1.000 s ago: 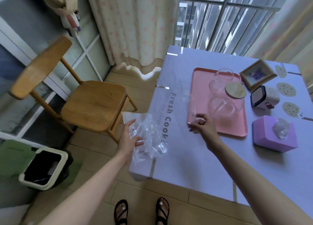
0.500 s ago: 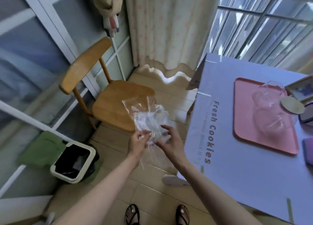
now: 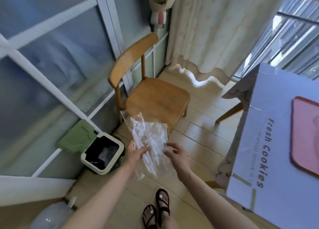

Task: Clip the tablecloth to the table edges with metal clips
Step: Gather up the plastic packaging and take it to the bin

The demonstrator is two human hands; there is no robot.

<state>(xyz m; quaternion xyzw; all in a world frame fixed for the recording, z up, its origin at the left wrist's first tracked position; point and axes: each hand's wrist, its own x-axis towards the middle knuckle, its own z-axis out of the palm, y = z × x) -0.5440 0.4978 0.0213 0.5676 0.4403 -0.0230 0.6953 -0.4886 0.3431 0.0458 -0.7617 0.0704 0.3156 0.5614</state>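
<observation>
Tablecloth [image 3: 276,94] print reads "Fresh Cookies"; lies on table at right, under pink tray [image 3: 305,133]. Left hand [image 3: 136,153] grips clear plastic bag [image 3: 148,139]; right hand [image 3: 177,152] pinches bag edge, near bin [image 3: 103,151]. Since half-second ago: view swung left, tray mostly cut off, both hands keep bag.

Single head-worn wide-angle view, looking steeply down and forward, close over the forearms, pale tiled floor [image 3: 195,142] below, lilac-clothed surface [image 3: 279,142] at right
</observation>
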